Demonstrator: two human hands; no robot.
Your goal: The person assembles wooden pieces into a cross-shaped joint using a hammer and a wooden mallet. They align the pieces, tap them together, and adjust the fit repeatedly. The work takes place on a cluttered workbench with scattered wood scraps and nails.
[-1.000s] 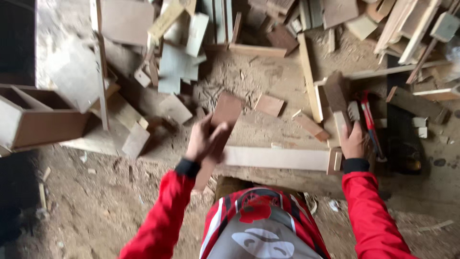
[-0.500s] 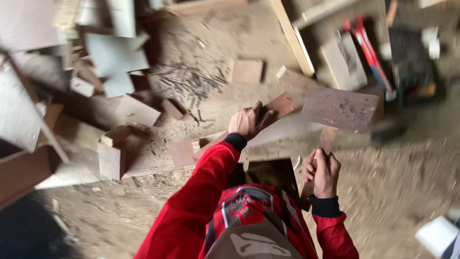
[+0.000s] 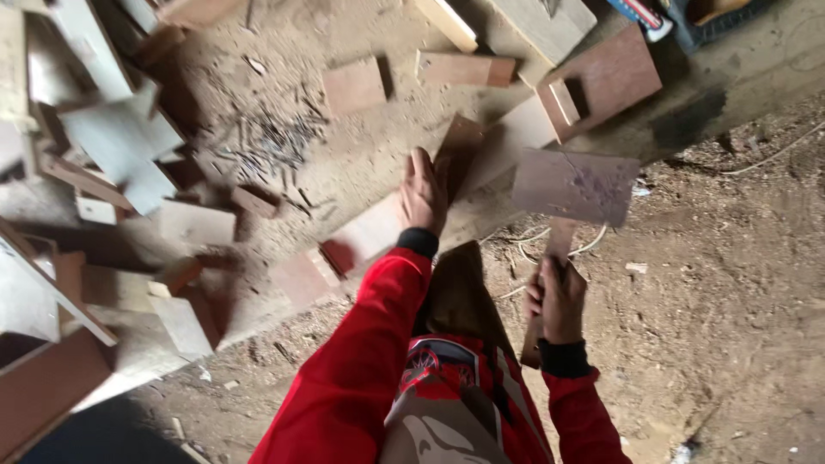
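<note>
My left hand (image 3: 423,193) lies flat on a long pale plank (image 3: 369,234), its fingertips against a small dark brown board (image 3: 457,148) that rests on the plank. My right hand (image 3: 559,296) is closed around a wooden stick (image 3: 560,236) that carries a flat rectangular board (image 3: 574,185) at its far end. That board hovers just right of the plank, about a hand's width from my left hand. Both arms are in red sleeves.
Loose nails (image 3: 266,146) lie scattered on the sawdust-covered slab. Wood offcuts surround them, among them a reddish square (image 3: 354,84) and a large brown panel (image 3: 612,79). An open wooden box (image 3: 34,292) sits at the left. A pale cord (image 3: 593,243) trails over the dirt floor.
My right hand came away from the tools at the far right and took hold of the stick with the flat board. My left hand stayed on the plank by the brown board.
</note>
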